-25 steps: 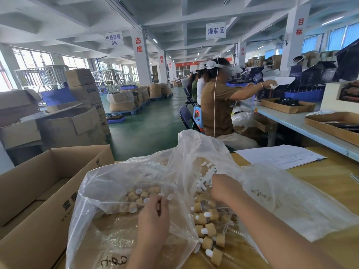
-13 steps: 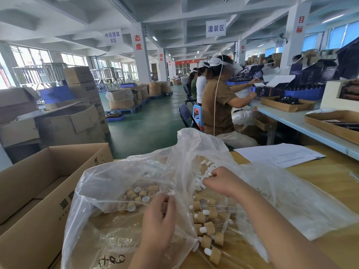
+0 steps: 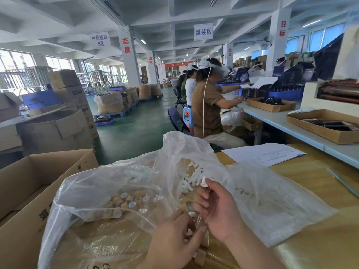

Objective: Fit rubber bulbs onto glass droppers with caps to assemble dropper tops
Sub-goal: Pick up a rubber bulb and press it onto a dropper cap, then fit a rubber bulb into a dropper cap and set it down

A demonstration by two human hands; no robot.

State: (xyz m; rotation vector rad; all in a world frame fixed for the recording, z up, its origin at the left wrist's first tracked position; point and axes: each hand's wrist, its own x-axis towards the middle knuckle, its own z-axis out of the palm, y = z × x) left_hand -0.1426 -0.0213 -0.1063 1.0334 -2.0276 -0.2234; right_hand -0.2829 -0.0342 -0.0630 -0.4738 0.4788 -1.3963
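Note:
My right hand (image 3: 219, 208) pinches a white rubber bulb (image 3: 204, 181) between thumb and fingertips, held up over the bags. A thin glass dropper (image 3: 199, 219) runs down from it between my two hands. My left hand (image 3: 174, 239) is just below, fingers curled, with its fingertips closed at the tube's lower end. A clear plastic bag (image 3: 81, 193) on the left holds several tan caps (image 3: 126, 200). A second open bag (image 3: 272, 200) holds loose white bulbs (image 3: 191, 176). Assembled tan-capped dropper tops (image 3: 200, 255) lie under my wrists, partly hidden.
An open cardboard box (image 3: 29, 193) stands at my left against the yellow wooden table (image 3: 320, 191). A printed paper sheet (image 3: 262, 154) lies at the back right. A seated person (image 3: 207, 107) works at the long table ahead, and stacked cartons stand across the green floor.
My right hand came out of the bulb bag toward me, now holding a bulb. My left hand left the cap bag and moved right to meet it.

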